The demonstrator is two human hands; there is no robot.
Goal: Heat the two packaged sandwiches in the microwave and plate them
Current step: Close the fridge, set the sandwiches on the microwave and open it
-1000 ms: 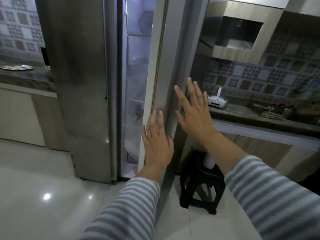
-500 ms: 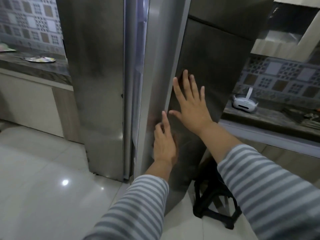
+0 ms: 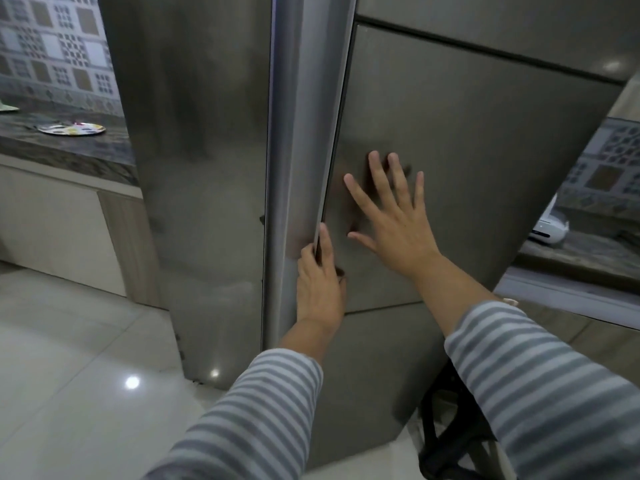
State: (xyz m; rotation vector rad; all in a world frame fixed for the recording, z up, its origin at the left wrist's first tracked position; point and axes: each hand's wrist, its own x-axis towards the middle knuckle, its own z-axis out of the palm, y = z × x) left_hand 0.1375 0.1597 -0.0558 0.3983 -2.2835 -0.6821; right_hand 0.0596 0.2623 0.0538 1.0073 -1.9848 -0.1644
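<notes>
Both hands flat on the fridge door, and no sandwiches in sight.

The right hand (image 3: 398,220) is spread wide, fingers straight, palm against the brushed-steel fridge door (image 3: 467,168) at centre frame; the left hand (image 3: 318,282) lies just below and left of it, fingers straight along the door's edge, holding nothing. The two packaged sandwiches can't be seen anywhere from here, nor the microwave. At upper left a plate (image 3: 71,128) waits on the counter (image 3: 69,150). That door looks heavy and stiff, its steel smooth and likely slippery under a palm, so I'd say a flat push near the free edge suits it best. The sandwiches, when they turn up, should be light and soft in slick wrapping; hold them gently by the sides.
</notes>
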